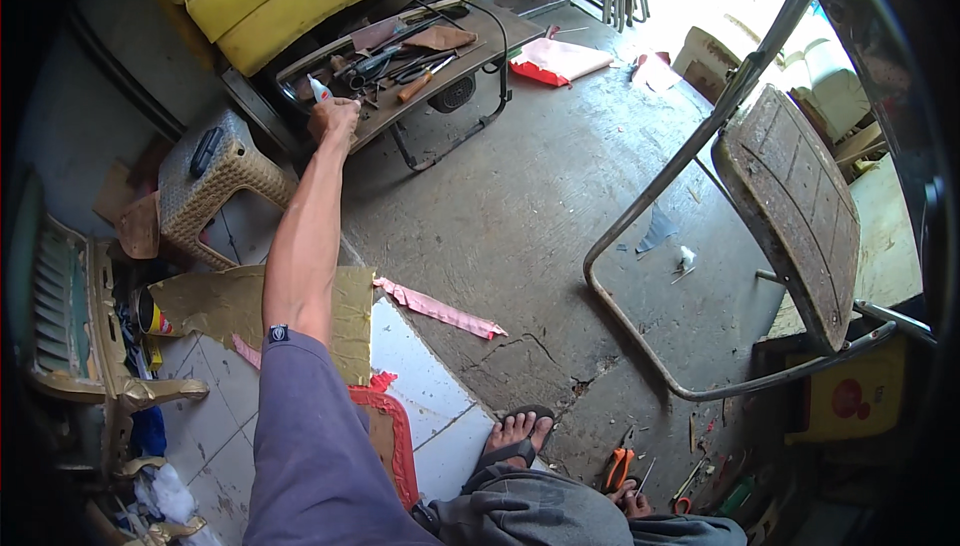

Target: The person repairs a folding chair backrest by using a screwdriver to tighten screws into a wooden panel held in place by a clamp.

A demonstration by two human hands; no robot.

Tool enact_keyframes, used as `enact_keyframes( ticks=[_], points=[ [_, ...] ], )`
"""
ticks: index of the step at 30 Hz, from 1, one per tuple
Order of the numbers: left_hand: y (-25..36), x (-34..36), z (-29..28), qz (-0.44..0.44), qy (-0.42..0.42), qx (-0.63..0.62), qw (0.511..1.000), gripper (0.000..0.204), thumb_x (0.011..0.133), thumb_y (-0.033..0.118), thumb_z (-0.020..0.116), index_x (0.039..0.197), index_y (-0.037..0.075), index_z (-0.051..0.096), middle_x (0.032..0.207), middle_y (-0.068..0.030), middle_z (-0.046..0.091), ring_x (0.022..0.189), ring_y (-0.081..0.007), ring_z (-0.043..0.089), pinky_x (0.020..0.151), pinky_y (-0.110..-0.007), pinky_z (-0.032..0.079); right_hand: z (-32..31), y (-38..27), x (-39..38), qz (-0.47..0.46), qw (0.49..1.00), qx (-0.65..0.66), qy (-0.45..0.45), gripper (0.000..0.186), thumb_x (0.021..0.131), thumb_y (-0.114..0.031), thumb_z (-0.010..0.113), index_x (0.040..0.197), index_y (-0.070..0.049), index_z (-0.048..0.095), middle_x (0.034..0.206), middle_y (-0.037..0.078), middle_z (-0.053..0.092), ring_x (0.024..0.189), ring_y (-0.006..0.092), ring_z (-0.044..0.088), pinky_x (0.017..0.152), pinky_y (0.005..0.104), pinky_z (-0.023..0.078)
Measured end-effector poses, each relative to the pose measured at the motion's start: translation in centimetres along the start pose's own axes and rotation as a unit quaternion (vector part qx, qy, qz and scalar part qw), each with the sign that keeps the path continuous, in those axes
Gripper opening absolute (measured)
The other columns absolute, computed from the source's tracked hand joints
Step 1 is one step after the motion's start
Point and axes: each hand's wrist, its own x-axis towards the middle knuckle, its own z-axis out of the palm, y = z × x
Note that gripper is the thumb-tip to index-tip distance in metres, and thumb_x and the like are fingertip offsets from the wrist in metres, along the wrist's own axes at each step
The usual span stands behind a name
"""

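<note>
My left hand (336,120) reaches far out to the low wooden workbench (480,41). Its fingers are closed round a small white bottle (320,90) with a pointed tip and a red mark. Beside it on the bench lie a wood-handled tool (415,87), a brown scrap (440,38) and several dark hand tools. My right hand (628,498) is low by my knee, closed on a thin metal tool (647,472) whose handle is hidden. Orange-handled pliers (619,469) lie next to that hand. A red-edged panel (400,446) shows partly under my left sleeve.
A woven-pattern stool (215,181) with a dark object on top stands left of the bench. At right leans a metal-framed folding chair (790,206). A pink strip (440,308) and a brown sheet (215,304) lie on the floor. Scissors (683,504) lie at lower right.
</note>
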Motion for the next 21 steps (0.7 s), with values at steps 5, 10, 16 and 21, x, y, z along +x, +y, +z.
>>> enact_keyframes(
  ticks=[5, 10, 16, 21],
  points=[
    [0.0, 4.6, 0.1, 0.027, 0.001, 0.029, 0.999, 0.019, 0.070, 0.023, 0.084, 0.081, 0.012, 0.073, 0.078, -0.0043, 0.073, 0.075, -0.0171, 0.070, 0.070, -0.032, 0.056, -1.8, 1.0, 2.0, 0.003, 0.990, -0.138, -0.021, 0.029, 0.097, -0.029, 0.063, 0.105, 0.000, 0.065, 0.080, 0.009, 0.069, 0.070, 0.0154, 0.062, 0.066, 0.0316, 0.049],
    [1.8, 5.6, 0.5, 0.077, 0.041, 0.054, 0.995, 0.025, 0.066, 0.018, 0.084, 0.085, 0.008, 0.072, 0.075, -0.0040, 0.071, 0.071, -0.0149, 0.066, 0.065, -0.032, 0.052, -0.9, 1.3, 1.6, 0.029, 0.999, -0.010, -0.010, 0.029, 0.098, -0.030, 0.061, 0.102, -0.002, 0.065, 0.081, 0.009, 0.070, 0.075, 0.0179, 0.066, 0.069, 0.0318, 0.052],
    [2.6, 4.0, -0.1, 0.121, 0.018, 0.072, 0.990, 0.015, 0.078, 0.022, 0.077, 0.089, 0.012, 0.077, 0.086, -0.0058, 0.075, 0.081, -0.0216, 0.070, 0.077, -0.035, 0.053, 0.0, 1.1, 0.8, 0.057, 0.993, 0.097, -0.021, 0.029, 0.100, -0.032, 0.060, 0.099, -0.003, 0.065, 0.081, 0.009, 0.070, 0.081, 0.0210, 0.070, 0.072, 0.0321, 0.056],
    [0.8, 4.6, -0.2, 0.128, 0.034, 0.119, 0.984, 0.019, 0.084, 0.023, 0.067, 0.101, 0.024, 0.077, 0.097, -0.0095, 0.075, 0.094, -0.0290, 0.072, 0.082, -0.042, 0.056, 0.6, 0.5, 1.7, 0.043, 0.993, 0.104, -0.019, 0.034, 0.100, -0.038, 0.058, 0.101, -0.005, 0.067, 0.086, 0.009, 0.071, 0.084, 0.0226, 0.071, 0.075, 0.0351, 0.057]
  ],
)
